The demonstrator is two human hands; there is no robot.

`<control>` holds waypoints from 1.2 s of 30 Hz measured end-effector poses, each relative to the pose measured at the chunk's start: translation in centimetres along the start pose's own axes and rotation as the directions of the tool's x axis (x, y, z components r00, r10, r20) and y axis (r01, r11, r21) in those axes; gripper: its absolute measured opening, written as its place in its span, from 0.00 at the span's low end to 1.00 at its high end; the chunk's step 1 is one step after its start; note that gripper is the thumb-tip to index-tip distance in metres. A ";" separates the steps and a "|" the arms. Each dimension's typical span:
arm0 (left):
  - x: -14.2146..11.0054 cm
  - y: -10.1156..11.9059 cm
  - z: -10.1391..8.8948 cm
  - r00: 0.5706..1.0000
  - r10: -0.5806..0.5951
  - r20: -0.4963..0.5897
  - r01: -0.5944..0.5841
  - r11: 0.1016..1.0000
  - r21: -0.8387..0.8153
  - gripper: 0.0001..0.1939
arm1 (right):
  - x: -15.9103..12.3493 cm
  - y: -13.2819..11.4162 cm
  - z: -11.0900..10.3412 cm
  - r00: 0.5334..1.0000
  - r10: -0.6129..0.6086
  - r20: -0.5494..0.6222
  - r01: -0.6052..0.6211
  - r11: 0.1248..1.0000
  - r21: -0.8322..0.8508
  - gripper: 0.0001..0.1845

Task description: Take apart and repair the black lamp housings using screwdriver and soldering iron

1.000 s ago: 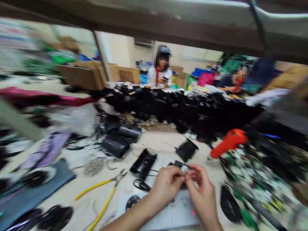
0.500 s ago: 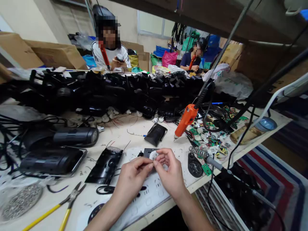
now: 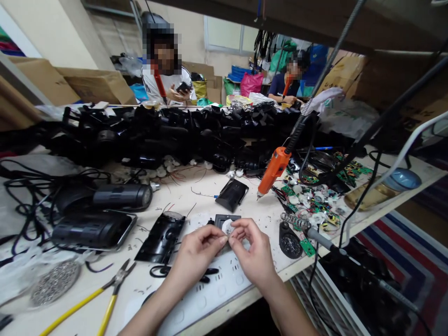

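Note:
My left hand (image 3: 199, 247) and my right hand (image 3: 254, 252) meet over the white sheet (image 3: 210, 301), thumbs and forefingers pinched together almost tip to tip. Whatever lies between the fingertips is too small to make out. Right behind the fingers is a white round part (image 3: 227, 226), partly covered by them, in front of a black square frame (image 3: 220, 219). A black curved housing (image 3: 161, 239) lies open left of my left hand. Below it, a black cable (image 3: 161, 270) runs under my left wrist. A black plate with a round grille (image 3: 291, 242) rests beyond my right hand.
An orange electric screwdriver (image 3: 275, 170) hangs over the bench. A soldering iron (image 3: 324, 240) sits in a coil holder at right, near a heap of circuit boards (image 3: 315, 205). Yellow-handled cutters (image 3: 114, 284) and a pile of screws (image 3: 56, 282) lie left. Two co-workers sit opposite.
The view has swung slightly left, so the bench appears farther right. My hands stay pinched together in nearly the same place. The co-worker at left has turned the thing they hold.

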State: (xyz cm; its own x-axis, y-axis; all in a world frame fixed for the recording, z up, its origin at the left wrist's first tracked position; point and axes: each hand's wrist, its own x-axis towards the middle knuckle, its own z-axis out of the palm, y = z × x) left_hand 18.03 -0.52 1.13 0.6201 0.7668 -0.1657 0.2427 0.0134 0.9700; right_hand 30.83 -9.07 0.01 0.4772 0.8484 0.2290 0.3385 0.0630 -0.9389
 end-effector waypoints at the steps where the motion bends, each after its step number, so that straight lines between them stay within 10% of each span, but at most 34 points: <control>1: 0.0 -0.1 0.0 1.000 -0.002 0.013 0.003 1.000 -0.022 0.14 | -0.1 0.1 0.0 1.000 -0.010 0.007 0.010 1.000 -0.018 0.12; 11: -0.5 -0.7 -0.7 0.984 0.175 -0.044 -0.159 0.957 0.241 0.10 | -0.8 0.4 -0.8 0.990 -0.140 0.024 0.141 0.943 -0.300 0.16; 22: -1.7 -1.0 -0.8 0.847 0.531 -0.030 -0.430 0.717 0.548 0.09 | 1.2 0.9 -0.4 0.931 -0.229 0.285 0.342 0.820 -0.458 0.27; 28: -2.7 -2.1 -0.1 0.746 0.601 0.288 -0.618 0.462 0.636 0.09 | 2.8 -0.1 -1.7 0.895 -0.117 0.430 0.322 0.837 -0.442 0.28; 36: -2.3 -1.6 -0.8 0.893 0.436 0.114 -0.396 0.636 0.662 0.09 | 2.9 0.3 -2.3 0.883 -0.124 0.453 0.301 0.889 -0.345 0.30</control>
State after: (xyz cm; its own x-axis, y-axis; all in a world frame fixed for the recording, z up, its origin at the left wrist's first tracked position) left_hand 15.66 -1.78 0.06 0.7444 0.6171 0.2550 0.4033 -0.7199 0.5649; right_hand 34.22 -7.80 0.99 0.0125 0.9793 0.2021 0.7245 0.1304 -0.6768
